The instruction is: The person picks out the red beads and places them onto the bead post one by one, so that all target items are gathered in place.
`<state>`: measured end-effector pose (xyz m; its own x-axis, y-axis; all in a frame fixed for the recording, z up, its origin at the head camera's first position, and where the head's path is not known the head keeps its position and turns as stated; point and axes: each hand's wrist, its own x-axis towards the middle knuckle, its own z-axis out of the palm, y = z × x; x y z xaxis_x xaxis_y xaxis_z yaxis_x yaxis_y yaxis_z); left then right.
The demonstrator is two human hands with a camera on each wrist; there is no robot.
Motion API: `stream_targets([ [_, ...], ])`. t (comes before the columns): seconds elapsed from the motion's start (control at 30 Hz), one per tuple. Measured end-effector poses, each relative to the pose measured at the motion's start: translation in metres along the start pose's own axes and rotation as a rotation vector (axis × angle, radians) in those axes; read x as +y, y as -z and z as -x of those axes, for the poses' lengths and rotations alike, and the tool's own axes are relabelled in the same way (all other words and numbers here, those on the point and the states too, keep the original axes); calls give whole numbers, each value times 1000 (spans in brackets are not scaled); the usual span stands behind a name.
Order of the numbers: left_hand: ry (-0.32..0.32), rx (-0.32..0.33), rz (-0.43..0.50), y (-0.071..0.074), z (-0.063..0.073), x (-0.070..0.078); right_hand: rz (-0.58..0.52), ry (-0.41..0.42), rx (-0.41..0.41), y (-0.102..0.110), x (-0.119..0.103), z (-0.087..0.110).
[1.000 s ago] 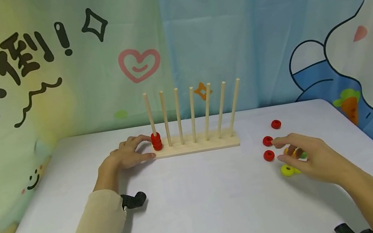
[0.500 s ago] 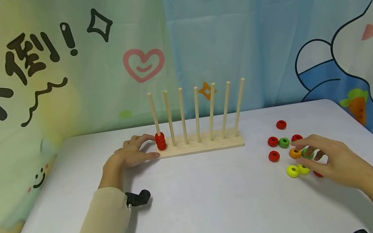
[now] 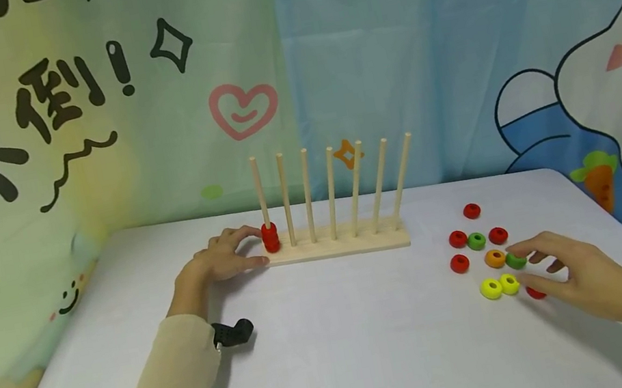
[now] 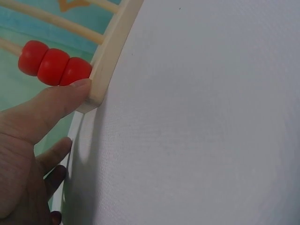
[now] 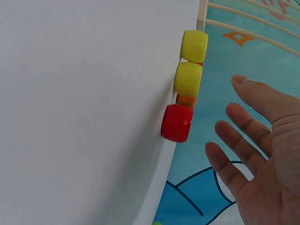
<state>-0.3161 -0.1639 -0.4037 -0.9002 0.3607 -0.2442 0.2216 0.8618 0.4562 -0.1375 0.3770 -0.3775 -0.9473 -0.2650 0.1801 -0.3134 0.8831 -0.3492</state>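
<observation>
A wooden peg stand (image 3: pixel 336 251) with several upright pegs stands at the table's far side. Three red beads (image 4: pixel 52 64) are threaded on its leftmost peg, stacked down to the base. My left hand (image 3: pixel 222 257) holds the base's left end, thumb at the front and index finger beside the beads. My right hand (image 3: pixel 581 271) hovers with parted, loosely bent fingers and nothing between them. Its fingertips overlap a green bead (image 3: pixel 516 261) in the head view. Close by lie two yellow beads (image 3: pixel 491 289), an orange bead (image 3: pixel 494 259) and a red bead (image 3: pixel 536 293) partly behind the thumb.
Farther left and back in the loose group are another green bead (image 3: pixel 476 241) and several red beads (image 3: pixel 458 239). The white table (image 3: pixel 351 353) ends at a printed cloth backdrop (image 3: pixel 356 61). A black wrist device (image 3: pixel 233 333) sits at the left cuff.
My right hand has drawn away to the right, uncovering green, orange, yellow and red beads. The left hand stays at the stand, and the head view has shifted slightly.
</observation>
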Motion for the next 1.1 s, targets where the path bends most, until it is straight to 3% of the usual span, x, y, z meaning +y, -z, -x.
stream_targets([
  [0.27,12,6,-3,-2,1,0,10,-53,-16,4,12,6],
  [0.47,20,12,5,-2,1,-1,-1,-144,-79,4,19,8],
  [1.1,18,5,7,-1,0,-1,-61,-255,-249,0,32,13],
])
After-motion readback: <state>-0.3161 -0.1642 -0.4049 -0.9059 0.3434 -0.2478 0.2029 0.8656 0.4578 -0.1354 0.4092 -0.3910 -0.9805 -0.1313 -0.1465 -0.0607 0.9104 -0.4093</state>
